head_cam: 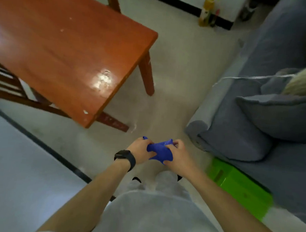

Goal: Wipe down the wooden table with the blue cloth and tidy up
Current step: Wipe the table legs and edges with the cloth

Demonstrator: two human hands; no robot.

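Observation:
The blue cloth is bunched up between both hands, low in the middle of the view above the floor. My left hand, with a black watch on its wrist, grips the cloth's left side. My right hand grips its right side with curled fingers. The reddish wooden table fills the upper left, ahead and to the left of my hands. A shiny wet-looking patch and a few pale specks show on its top.
A grey sofa with a grey cushion runs along the right. A bright green box lies at the sofa's near end. A wooden chair stands at the table's left. Bottles stand by the far wall. Pale floor lies between table and sofa.

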